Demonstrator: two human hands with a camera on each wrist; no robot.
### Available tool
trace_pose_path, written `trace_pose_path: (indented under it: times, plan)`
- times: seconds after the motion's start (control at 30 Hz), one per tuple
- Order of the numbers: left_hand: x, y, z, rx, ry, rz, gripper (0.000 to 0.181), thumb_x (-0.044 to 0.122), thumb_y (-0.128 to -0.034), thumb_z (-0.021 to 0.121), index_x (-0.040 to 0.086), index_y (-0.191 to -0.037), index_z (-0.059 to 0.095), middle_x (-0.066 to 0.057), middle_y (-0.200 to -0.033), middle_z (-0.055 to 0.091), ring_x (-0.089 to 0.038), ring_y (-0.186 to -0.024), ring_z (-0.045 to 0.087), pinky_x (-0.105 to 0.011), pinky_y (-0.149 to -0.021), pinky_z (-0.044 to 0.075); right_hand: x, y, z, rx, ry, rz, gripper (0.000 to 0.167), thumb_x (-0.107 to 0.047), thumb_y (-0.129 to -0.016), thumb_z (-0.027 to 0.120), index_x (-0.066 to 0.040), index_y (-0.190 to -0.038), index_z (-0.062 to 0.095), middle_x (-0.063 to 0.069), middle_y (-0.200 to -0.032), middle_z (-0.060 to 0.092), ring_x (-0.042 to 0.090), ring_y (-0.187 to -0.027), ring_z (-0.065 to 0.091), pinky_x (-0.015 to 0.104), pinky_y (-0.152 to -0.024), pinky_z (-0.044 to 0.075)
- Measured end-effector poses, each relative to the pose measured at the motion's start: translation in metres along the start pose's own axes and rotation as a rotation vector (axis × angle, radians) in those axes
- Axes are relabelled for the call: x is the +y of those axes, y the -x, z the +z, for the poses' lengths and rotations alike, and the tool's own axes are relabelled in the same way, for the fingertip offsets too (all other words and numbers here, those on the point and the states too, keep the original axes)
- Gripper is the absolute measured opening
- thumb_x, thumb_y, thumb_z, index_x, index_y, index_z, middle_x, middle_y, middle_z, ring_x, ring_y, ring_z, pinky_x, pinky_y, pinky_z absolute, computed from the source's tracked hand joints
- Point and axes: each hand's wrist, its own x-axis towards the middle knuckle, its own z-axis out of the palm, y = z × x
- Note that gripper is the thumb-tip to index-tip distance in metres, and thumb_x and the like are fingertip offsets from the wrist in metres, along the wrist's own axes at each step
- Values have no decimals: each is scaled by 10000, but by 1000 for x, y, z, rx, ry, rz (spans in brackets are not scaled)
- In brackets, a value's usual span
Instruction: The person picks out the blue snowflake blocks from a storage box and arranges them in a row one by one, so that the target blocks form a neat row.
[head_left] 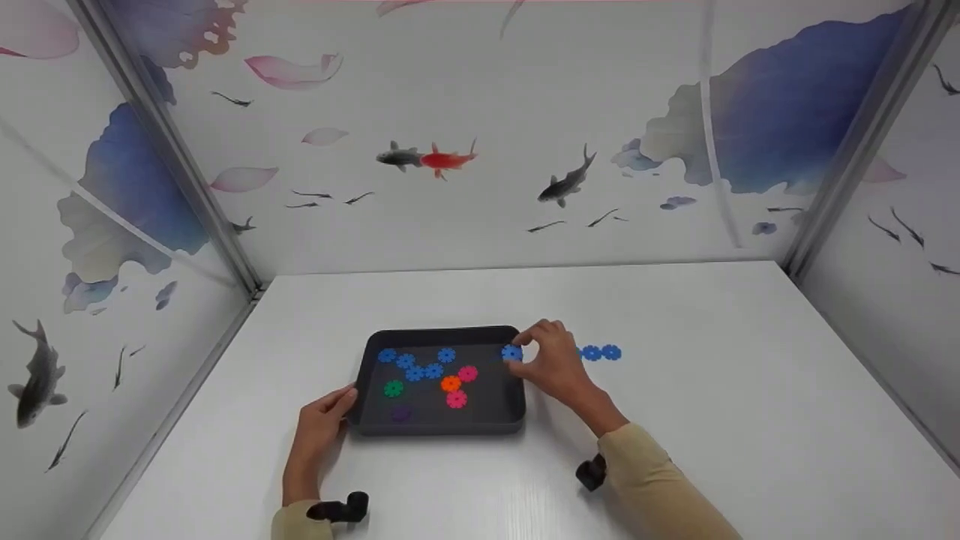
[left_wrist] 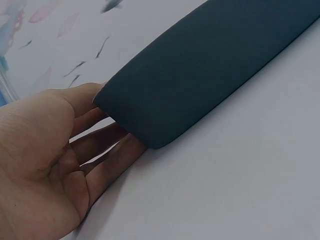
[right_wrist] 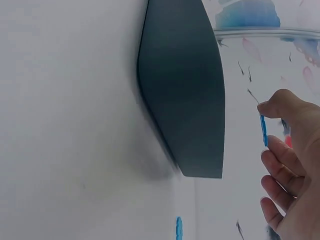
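Note:
A dark grey tray [head_left: 480, 429] lies on the white table. My left hand [head_left: 319, 424] grips its left side, thumb at the rim and the other fingers against the outside wall in the left wrist view. Between right thumb and forefinger I pinch a blue snowflake disc [head_left: 511, 352], held over the tray's right rim; it appears edge-on in the right wrist view. The right hand [head_left: 553, 364] is above that rim. Inside the tray lie several blue discs [head_left: 415, 373], a green disc [head_left: 394, 388], a purple disc [head_left: 401, 413], an orange disc [head_left: 451, 383] and two pink discs [head_left: 457, 399].
Right of the tray, a row of blue discs [head_left: 592, 352] lies on the table [head_left: 712, 390], partly hidden behind my right hand. White panels [head_left: 487, 232] printed with fish and petals stand at the back and both sides of the table.

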Motion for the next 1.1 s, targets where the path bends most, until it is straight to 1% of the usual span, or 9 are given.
trace_pose_path:
  times: [0.2,0.37,0.5,0.6,0.73,0.8,0.93,1.0,1.1]
  plan:
    - [0,0,0,4,-9,2,523,360,-1011,595,43,-1425,550,-211,-1514,486,-352,-1383,496,-507,-1151,419,21,0,-17,38,12,23,269,-217,-760,867,-79,-945,731,91,-978,668,304,-1017,563,496,-941,465]
    - [-1,1,-2,-1,-4,5,541,371,-1006,601,44,-1433,542,-209,-1528,470,-364,-1400,479,-511,-1160,408,37,4,-30,31,3,57,279,-212,-759,861,-66,-954,724,110,-989,671,341,-1030,569,497,-934,466]
    - [-3,1,-2,3,-10,18,548,379,-1002,605,40,-1428,545,-210,-1515,487,-360,-1379,498,-509,-1154,415,50,7,-39,28,35,85,296,-216,-754,863,-55,-962,728,116,-996,676,316,-1025,570,477,-896,493]
    - [-3,0,-1,0,-14,24,544,377,-1003,604,41,-1427,547,-206,-1508,495,-356,-1375,503,-506,-1152,418,61,9,-48,38,71,85,302,-216,-753,865,-45,-966,736,122,-1001,680,317,-1027,575,483,-885,509]
    - [-2,-1,-1,7,-27,23,541,384,-1003,603,48,-1424,553,-204,-1504,501,-359,-1370,510,-505,-1146,425,76,10,-61,46,100,86,304,-219,-768,858,-40,-985,742,133,-1024,688,342,-1052,585,503,-910,515]
    - [-2,-1,-1,5,-31,20,553,398,-1000,604,50,-1426,551,-205,-1512,492,-366,-1382,497,-507,-1151,419,84,11,-67,36,88,109,311,-217,-785,845,-34,-1012,738,148,-1054,691,363,-1085,588,520,-943,513]
    - [-1,-1,-2,-9,-4,7,564,402,-995,612,49,-1431,547,-201,-1541,458,-370,-1438,433,-507,-1177,383,98,12,-79,-11,56,190,345,-235,-837,797,-26,-1097,707,179,-1134,680,394,-1161,589,544,-1000,505]
    - [0,0,-2,-15,3,5,586,420,-990,614,48,-1436,540,-205,-1551,441,-376,-1455,406,-512,-1183,367,104,13,-83,-30,56,227,363,-251,-857,779,-27,-1129,693,185,-1155,671,390,-1165,593,545,-1002,510]
    - [0,0,-2,-12,-2,5,588,432,-989,610,57,-1437,541,-203,-1547,448,-376,-1444,422,-519,-1178,373,113,14,-88,-42,67,256,381,-261,-869,771,-21,-1152,684,194,-1155,663,377,-1130,602,537,-981,518]
